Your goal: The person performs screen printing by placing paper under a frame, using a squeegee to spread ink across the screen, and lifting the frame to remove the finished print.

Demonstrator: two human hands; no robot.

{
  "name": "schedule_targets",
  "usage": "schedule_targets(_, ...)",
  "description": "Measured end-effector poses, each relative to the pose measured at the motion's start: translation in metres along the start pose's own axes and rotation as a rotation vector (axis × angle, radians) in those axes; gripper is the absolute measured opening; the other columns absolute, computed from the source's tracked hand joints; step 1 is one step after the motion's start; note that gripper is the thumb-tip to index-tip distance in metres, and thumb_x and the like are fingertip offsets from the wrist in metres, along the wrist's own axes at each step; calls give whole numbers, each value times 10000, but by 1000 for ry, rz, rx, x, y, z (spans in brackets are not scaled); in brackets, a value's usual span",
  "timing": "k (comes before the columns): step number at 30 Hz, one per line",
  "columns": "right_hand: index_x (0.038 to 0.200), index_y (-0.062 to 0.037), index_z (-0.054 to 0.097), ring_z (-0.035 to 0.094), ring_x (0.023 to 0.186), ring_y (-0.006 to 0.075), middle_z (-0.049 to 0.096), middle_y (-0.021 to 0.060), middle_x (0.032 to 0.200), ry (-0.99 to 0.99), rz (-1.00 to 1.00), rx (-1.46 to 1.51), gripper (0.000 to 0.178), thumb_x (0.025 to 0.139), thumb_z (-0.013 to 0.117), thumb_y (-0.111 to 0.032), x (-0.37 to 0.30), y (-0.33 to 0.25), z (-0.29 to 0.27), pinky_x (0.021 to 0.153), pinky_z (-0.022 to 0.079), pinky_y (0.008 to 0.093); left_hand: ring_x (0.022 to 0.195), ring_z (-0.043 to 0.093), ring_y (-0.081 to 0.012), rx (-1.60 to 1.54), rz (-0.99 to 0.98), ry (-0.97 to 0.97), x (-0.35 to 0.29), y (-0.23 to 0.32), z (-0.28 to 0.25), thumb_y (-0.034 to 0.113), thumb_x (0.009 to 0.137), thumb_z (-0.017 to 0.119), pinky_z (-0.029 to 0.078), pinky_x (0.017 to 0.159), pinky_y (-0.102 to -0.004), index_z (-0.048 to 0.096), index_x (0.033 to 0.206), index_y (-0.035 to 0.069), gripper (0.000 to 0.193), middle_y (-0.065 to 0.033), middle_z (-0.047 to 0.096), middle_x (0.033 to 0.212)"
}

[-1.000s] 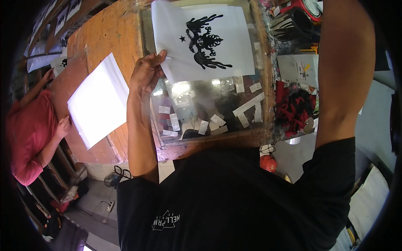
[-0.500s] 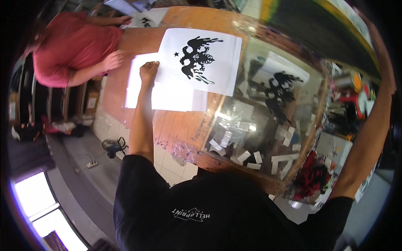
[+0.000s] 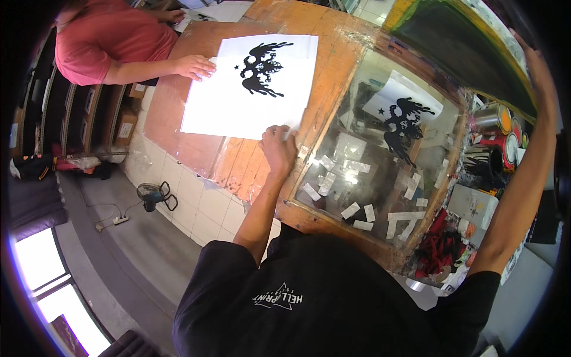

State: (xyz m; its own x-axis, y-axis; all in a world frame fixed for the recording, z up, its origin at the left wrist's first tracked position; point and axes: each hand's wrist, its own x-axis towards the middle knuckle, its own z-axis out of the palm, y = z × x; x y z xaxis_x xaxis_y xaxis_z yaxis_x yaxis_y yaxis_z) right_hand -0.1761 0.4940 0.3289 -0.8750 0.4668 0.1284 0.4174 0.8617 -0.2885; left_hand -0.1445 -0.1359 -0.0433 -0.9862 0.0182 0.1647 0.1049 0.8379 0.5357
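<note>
A white sheet (image 3: 205, 113) with a black winged emblem lies on the wooden table. My left hand (image 3: 279, 146) is at the sheet's near right corner, its fingertips at the paper edge and slightly apart. At the upper right, my right hand (image 3: 528, 50) grips the rim of a raised screen-printing frame (image 3: 464, 53), whose mesh is dark green with yellowish edges. Part of that hand is dark and hard to see. A glass panel (image 3: 339, 196) set into the table shows a similar black emblem print (image 3: 407, 125) on white paper.
Across the table, a person in a red shirt rests a hand (image 3: 196, 66) by the sheet's left edge. Paint cans (image 3: 493, 119) and red cloth (image 3: 440, 250) sit right of the table. Pale tape strips (image 3: 351, 210) dot the glass. A small fan (image 3: 154, 196) stands left.
My left hand has let go of the sheet's left side and moved right to its near corner. The sheets now lie together, shifted left. The co-worker's hand has reached the paper.
</note>
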Motion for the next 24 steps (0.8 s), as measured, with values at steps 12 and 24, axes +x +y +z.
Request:
schedule_targets(12, 1163, -1, 741, 660, 906, 179, 761, 92, 969, 457, -274, 386, 375, 788, 762, 12, -80, -123, 17, 846, 505, 331, 1560, 122, -459, -12, 287, -397, -41, 108, 32, 427, 973, 615, 16, 1135, -793, 617, 1365, 115, 501, -259, 311, 1629)
schedule_targets(24, 1069, -64, 786, 730, 967, 372, 743, 250, 1010, 362, -292, 230, 326, 770, 657, -69, -78, -127, 9, 891, 567, 427, 1563, 94, -463, 115, 762, -435, -37, 227, 145, 601, 981, 532, 56, 1168, -751, 358, 1586, 97, 807, -287, 202, 1662)
